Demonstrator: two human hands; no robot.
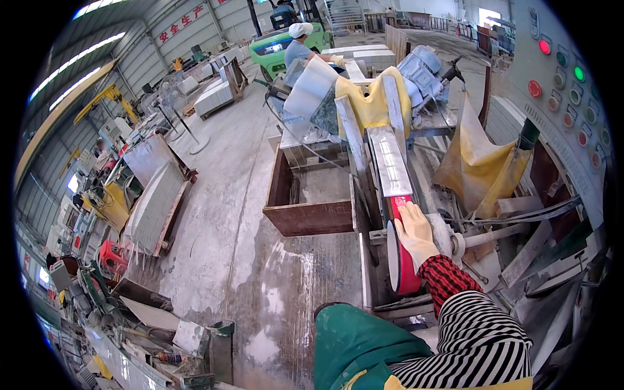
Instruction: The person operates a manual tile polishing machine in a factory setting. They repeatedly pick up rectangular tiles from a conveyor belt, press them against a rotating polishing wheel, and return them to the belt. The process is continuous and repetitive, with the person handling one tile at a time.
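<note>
My right hand (416, 231), in a pale glove, lies with its fingers stretched forward on the red belt (407, 276) of a machine. Its fingertips are close to the near end of a glossy white stone strip (390, 162); whether they touch it I cannot tell. The strip runs lengthwise along the belt, its far end passing under a yellow cover (369, 104) between two upright boards. My right arm wears a red checked cuff and a striped sleeve. My left hand is not in view.
A brown open-topped box (309, 220) stands left of the belt. A control panel (565, 84) with lit buttons rises at the right, above a yellow sheet (484, 162). Beyond the machine's motor (419, 71), a person (299, 49) works near a green forklift (270, 55).
</note>
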